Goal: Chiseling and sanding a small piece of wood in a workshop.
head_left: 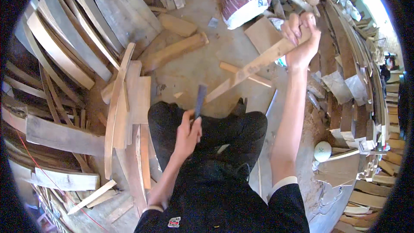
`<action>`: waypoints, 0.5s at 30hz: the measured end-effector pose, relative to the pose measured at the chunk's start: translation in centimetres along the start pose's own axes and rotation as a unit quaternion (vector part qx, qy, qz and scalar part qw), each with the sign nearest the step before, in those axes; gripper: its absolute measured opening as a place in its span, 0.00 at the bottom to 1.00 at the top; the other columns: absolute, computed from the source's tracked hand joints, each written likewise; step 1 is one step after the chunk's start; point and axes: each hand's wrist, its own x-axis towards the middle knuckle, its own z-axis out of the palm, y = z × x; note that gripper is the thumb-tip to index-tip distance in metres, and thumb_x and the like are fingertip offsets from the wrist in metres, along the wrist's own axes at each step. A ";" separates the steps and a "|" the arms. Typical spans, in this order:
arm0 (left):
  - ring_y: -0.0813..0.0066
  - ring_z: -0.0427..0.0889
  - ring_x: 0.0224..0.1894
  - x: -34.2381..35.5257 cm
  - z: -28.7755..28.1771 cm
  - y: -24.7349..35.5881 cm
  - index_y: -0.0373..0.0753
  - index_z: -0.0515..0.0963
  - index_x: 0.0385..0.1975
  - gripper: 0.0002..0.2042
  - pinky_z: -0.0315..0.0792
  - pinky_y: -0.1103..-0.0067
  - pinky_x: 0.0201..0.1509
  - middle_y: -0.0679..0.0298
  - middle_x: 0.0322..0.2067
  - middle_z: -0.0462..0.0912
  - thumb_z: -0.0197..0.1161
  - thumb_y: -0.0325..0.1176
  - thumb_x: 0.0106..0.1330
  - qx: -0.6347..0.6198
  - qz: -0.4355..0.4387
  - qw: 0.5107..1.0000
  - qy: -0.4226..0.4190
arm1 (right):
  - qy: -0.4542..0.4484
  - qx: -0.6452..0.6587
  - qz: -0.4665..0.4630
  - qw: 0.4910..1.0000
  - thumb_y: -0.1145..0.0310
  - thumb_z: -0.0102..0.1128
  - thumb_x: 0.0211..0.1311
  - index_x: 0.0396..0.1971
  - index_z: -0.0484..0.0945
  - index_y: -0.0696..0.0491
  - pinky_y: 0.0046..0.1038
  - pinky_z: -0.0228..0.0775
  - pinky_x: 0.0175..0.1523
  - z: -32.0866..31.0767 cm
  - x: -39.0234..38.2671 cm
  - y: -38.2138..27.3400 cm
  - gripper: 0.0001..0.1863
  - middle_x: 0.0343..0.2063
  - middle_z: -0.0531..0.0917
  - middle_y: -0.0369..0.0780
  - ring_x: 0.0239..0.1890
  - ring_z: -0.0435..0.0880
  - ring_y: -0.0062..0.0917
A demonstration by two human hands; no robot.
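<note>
My left hand (189, 133) grips a narrow, flat, dark-grey tool (201, 97), like a blade or bar, held upright in front of my lap. My right hand (302, 39) is raised at the upper right, fingers wrapped round one end of a long light wooden strip (252, 69). The strip slants down to the lower left, its low end lying just beside the dark tool; whether they touch I cannot tell. A shorter wooden stick (263, 82) lies crosswise on the floor beneath the strip. My dark-trousered legs are below.
Stacked planks (69, 47) fill the left, with more boards (347, 90) along the right. A white-and-brown sack (243, 4) and a brown board (258, 34) lie ahead. Loose wood pieces (172, 54) are on the concrete floor (181, 17). A pale ball (322, 151) sits at my right.
</note>
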 end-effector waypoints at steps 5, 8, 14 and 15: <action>0.82 0.67 0.16 1.6 3.0 2.4 0.50 0.46 0.71 0.29 0.67 0.83 0.21 0.67 0.15 0.70 0.48 0.31 0.72 0.037 0.036 0.996 -0.074 | -0.046 0.026 0.002 0.999 0.57 0.47 0.61 0.23 0.59 0.47 0.18 0.42 0.21 -0.2 0.6 -0.1 0.14 0.12 0.55 0.29 0.13 0.49 0.12; 0.73 0.73 0.16 2.2 3.5 3.8 0.54 0.51 0.69 0.28 0.72 0.77 0.26 0.61 0.15 0.72 0.50 0.32 0.71 0.071 0.029 0.991 -0.106 | -0.041 0.022 -0.003 0.999 0.57 0.48 0.61 0.22 0.60 0.47 0.18 0.41 0.21 0.0 0.5 0.1 0.13 0.12 0.56 0.29 0.12 0.48 0.12; 0.61 0.79 0.25 3.3 4.1 5.7 0.53 0.60 0.66 0.25 0.74 0.73 0.36 0.52 0.24 0.79 0.52 0.29 0.69 0.125 0.070 0.979 -0.145 | -0.068 0.082 0.008 0.994 0.59 0.49 0.61 0.23 0.61 0.48 0.17 0.43 0.22 1.0 -0.5 -0.3 0.12 0.13 0.57 0.29 0.12 0.49 0.11; 0.61 0.79 0.25 3.3 4.4 5.5 0.53 0.60 0.66 0.25 0.74 0.73 0.36 0.52 0.24 0.79 0.52 0.29 0.69 0.125 0.070 0.979 -0.145 | -0.091 0.108 0.014 0.990 0.61 0.49 0.62 0.24 0.62 0.48 0.16 0.45 0.23 1.1 -0.7 -0.4 0.11 0.14 0.58 0.29 0.13 0.51 0.11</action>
